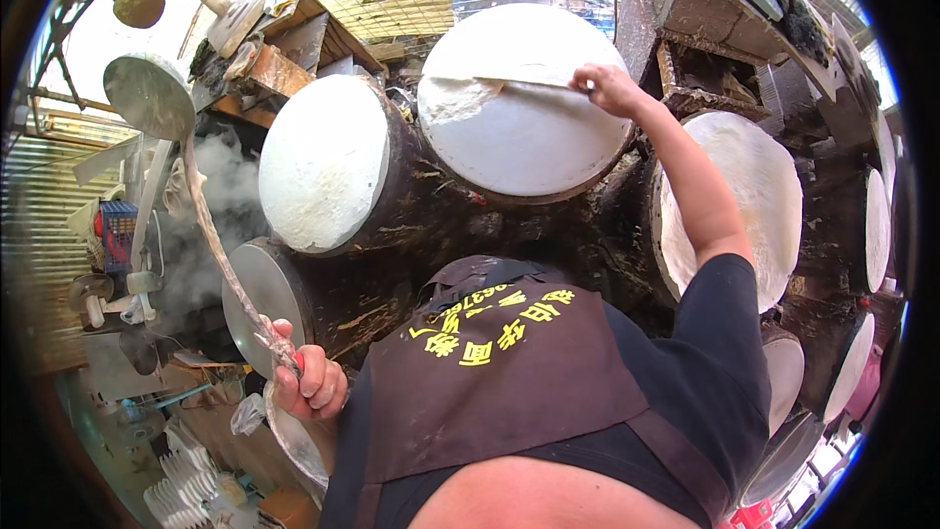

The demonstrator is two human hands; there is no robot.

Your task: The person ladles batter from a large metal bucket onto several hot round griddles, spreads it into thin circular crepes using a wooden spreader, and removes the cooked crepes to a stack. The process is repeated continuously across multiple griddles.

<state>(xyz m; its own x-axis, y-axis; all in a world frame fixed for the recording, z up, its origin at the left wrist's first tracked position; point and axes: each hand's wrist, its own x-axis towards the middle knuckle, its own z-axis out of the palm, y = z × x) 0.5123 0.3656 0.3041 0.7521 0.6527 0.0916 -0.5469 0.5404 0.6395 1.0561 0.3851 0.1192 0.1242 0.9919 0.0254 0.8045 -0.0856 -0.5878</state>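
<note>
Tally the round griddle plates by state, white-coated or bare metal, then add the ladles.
White-coated round plates: 3 clearly seen
Half-peeled plate, sheet pulled by the right hand: 1
Bare metal plates: 1 clear; right-rim ones too unclear
Ladle, in the left hand: 1
Total: 6

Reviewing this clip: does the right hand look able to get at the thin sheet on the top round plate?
Likely yes: the right hand already pinches the thin sheet's peeled edge on the top round plate, nothing between them.
</note>
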